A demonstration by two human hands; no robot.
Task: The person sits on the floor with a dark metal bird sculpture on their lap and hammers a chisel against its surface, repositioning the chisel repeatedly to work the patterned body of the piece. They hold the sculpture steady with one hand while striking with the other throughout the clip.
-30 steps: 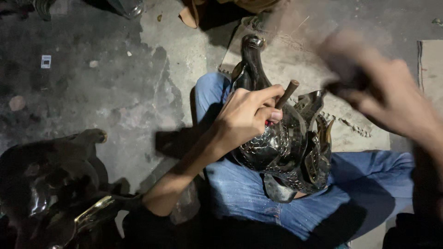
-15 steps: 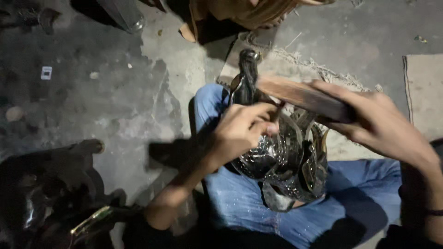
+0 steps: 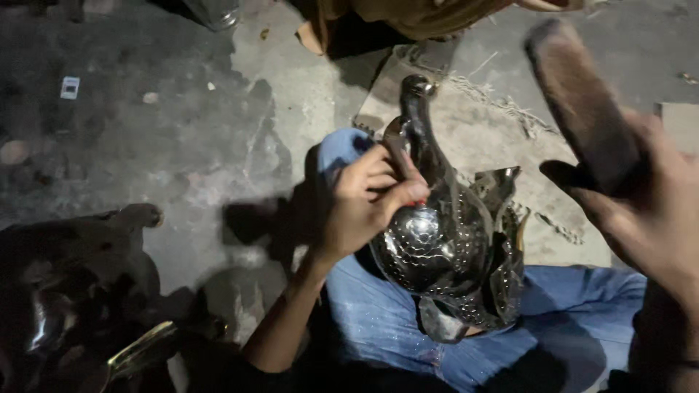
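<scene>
Head view: the left hand (image 3: 364,200) pinches a thin punch (image 3: 399,161) against a dark metal bird (image 3: 437,233) lying on the person's lap. The right hand (image 3: 641,211), raised to the side, grips a blurred wooden mallet (image 3: 579,102).

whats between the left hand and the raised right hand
In the head view, the shiny bird-shaped metal piece on the lap lies between the left hand and the right hand, which holds a wooden block.
</scene>
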